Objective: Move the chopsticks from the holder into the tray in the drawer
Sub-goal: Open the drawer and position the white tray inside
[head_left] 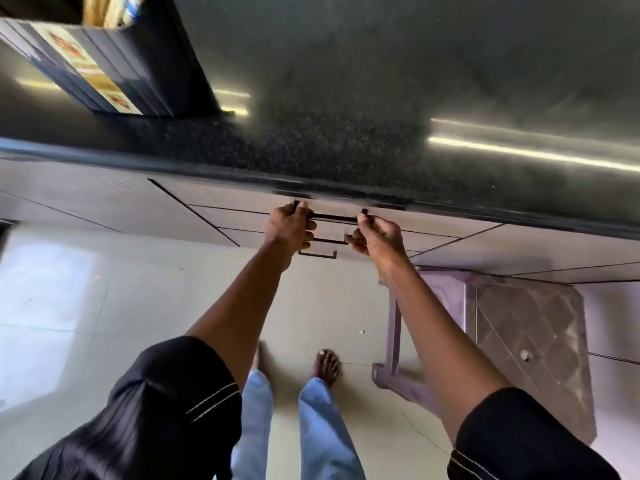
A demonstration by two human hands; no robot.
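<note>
Both hands — left hand (289, 223), right hand (375, 235) — are curling fingers closed around the slim black drawer handle (334, 218) beneath a speckled granite counter (329, 147), holder (114, 71) label unreadable.

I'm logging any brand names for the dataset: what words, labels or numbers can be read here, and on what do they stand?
No text can be read.
The holder on the countertop carries a cream strip label with red marks: too blurred to read.
The drawer handle, gripped by both hands, and the plastic stool: no text visible.
</note>
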